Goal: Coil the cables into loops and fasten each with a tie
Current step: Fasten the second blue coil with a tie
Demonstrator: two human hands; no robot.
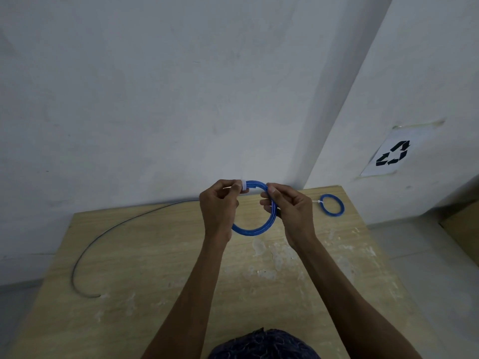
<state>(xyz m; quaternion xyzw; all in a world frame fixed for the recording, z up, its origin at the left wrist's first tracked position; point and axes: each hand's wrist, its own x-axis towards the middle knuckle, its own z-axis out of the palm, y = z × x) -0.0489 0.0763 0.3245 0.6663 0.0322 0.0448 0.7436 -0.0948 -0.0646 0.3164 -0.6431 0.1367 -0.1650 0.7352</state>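
Head camera: a person holds a blue coil (252, 233) upright above a wooden table (155, 268), both arms stretched forward, so the loops hang free and both sides of the ring can be reached. The left hand (219, 206) pinches a white tie (243, 187) wrapped over the top-left of the coil, fingers curled tight around it. The right hand (290, 211) grips the ring's right side between thumb and fingers, apparently to stop the turns springing apart while the tie is worked. Whether the tie is already locked cannot be told; the left fingers cover its ends.

A second coil (332, 215), smaller in the picture and bound with its own white tie (319, 202), lies flat near the table's far right corner, well apart from the hands. It looks like finished work set out of the way. A black cable (73, 279) curves loose along the table's left side and past its edge, uncoiled, and by the task sentence is probably waiting its turn.

A recycling sign (392, 154) is taped to the wall on the right. Pale stains mark the tabletop beneath the arms.
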